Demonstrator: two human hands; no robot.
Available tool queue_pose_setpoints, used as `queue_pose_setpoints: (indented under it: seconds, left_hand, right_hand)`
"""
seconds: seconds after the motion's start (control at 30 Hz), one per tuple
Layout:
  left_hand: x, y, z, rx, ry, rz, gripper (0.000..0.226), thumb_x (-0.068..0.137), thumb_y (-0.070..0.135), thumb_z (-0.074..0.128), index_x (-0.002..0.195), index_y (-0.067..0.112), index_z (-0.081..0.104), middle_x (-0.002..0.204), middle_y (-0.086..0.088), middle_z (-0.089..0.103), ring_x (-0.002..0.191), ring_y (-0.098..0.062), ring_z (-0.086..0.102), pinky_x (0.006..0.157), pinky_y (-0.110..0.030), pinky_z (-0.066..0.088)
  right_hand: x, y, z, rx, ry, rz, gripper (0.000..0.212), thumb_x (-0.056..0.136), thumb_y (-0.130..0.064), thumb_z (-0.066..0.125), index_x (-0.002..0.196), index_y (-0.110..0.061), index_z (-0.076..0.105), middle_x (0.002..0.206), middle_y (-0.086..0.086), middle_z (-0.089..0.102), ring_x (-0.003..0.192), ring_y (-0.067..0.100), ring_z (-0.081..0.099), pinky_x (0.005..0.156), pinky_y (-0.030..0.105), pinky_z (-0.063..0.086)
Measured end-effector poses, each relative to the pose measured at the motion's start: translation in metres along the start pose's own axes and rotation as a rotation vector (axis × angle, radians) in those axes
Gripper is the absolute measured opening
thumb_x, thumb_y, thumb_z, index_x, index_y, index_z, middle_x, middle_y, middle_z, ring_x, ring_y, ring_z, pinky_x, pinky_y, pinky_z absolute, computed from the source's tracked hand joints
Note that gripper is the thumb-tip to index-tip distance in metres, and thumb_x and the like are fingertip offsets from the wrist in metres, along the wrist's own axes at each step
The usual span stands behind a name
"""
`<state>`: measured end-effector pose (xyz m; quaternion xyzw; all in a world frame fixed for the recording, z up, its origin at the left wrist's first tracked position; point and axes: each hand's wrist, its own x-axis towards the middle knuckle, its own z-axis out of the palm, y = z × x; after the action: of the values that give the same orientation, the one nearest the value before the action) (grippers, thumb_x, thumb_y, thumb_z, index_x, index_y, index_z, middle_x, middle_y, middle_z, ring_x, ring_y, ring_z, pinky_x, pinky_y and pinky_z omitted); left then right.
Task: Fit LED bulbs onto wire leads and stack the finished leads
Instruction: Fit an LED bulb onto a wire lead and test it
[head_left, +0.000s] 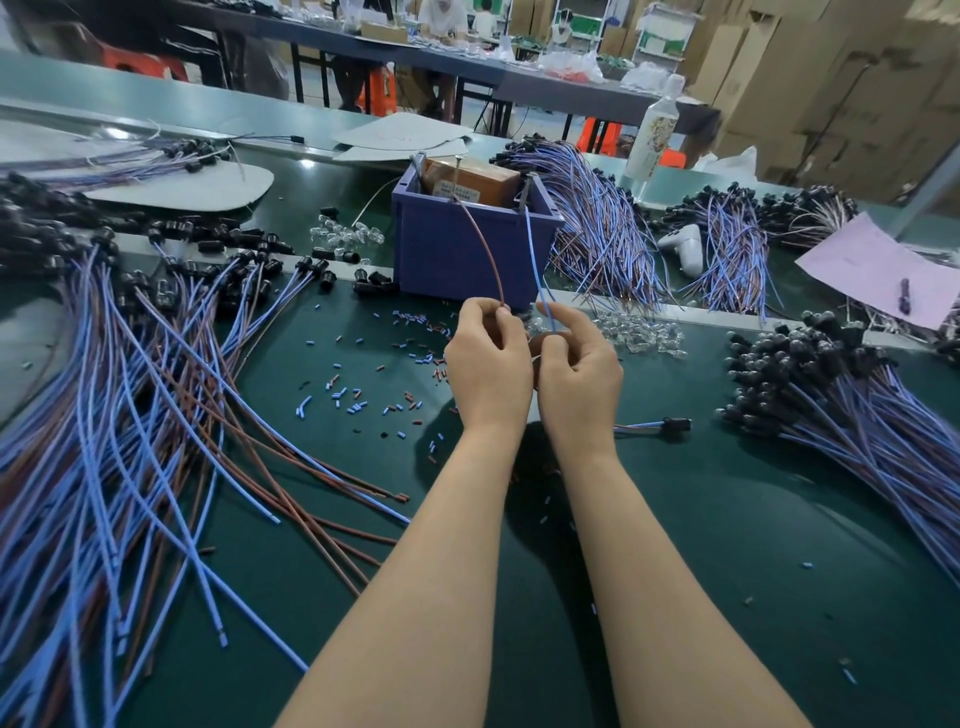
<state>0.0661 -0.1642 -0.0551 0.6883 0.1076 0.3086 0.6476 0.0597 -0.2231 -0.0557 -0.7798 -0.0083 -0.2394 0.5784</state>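
Far left, a sprawling heap of loose wire leads (130, 415), blue and brown, fans across the green table (675, 545), black sockets at their far ends, far too many to count. Moving in, snipped bits of insulation (363, 384) lie scattered on the mat, and a small cluster of clear LED bulbs (345, 236) sits just left of the one container here, a blue plastic bin (457, 254). Inside it is one brown cardboard box (470, 179), with a couple of thin metal tools poking up at the rim. Right in front of the bin, the hands: the left hand (488, 358) has fingers curled, thumb and forefinger pinching the lower end of one brown wire (480, 244), which arcs up across the bin's face. Pressed close beside it, the right hand (576, 364) pinches one blue wire (535, 260), rising the same way. Two wires, one per hand; whatever sits between the palms is hidden. Just beyond the right hand's fingers lies a second, bigger scatter of clear bulbs (639, 332). One lone lead with a black connector (654, 426) lies near the right wrist. Behind the bin to the right, more bundled leads, one white bottle (654, 130) and a white handheld device (685, 247). Far right, the thick stack of finished leads (857, 415), dark bulb ends pointing inward, and one pink sheet of paper (878, 265) behind.
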Motion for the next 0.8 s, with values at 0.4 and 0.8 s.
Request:
queue_pose_setpoints:
  seconds: [0.4, 0.8]
  left_hand:
    - [0.0013, -0.0016, -0.0010, -0.012, -0.014, -0.020, 0.008, 0.095, 0.013, 0.048, 0.088, 0.015, 0.052, 0.081, -0.009, 0.067, 0.072, -0.018, 0.061, 0.057, -0.005, 0.038]
    - [0.0006, -0.0015, -0.0004, -0.009, 0.007, -0.007, 0.007, 0.094, 0.014, 0.049, 0.088, 0.015, 0.052, 0.080, -0.008, 0.067, 0.072, -0.018, 0.062, 0.058, -0.007, 0.039]
  right_hand:
    - [-0.0025, -0.0031, -0.0018, -0.011, -0.010, -0.010, 0.037, 0.088, 0.001, 0.043, 0.108, -0.020, 0.066, 0.078, 0.000, 0.064, 0.052, 0.008, 0.047, 0.057, 0.023, 0.044]
    - [-0.0023, -0.0036, -0.0011, 0.006, -0.011, 0.012, 0.037, 0.087, 0.001, 0.044, 0.106, -0.020, 0.068, 0.084, 0.004, 0.067, 0.059, 0.009, 0.052, 0.065, 0.027, 0.048]
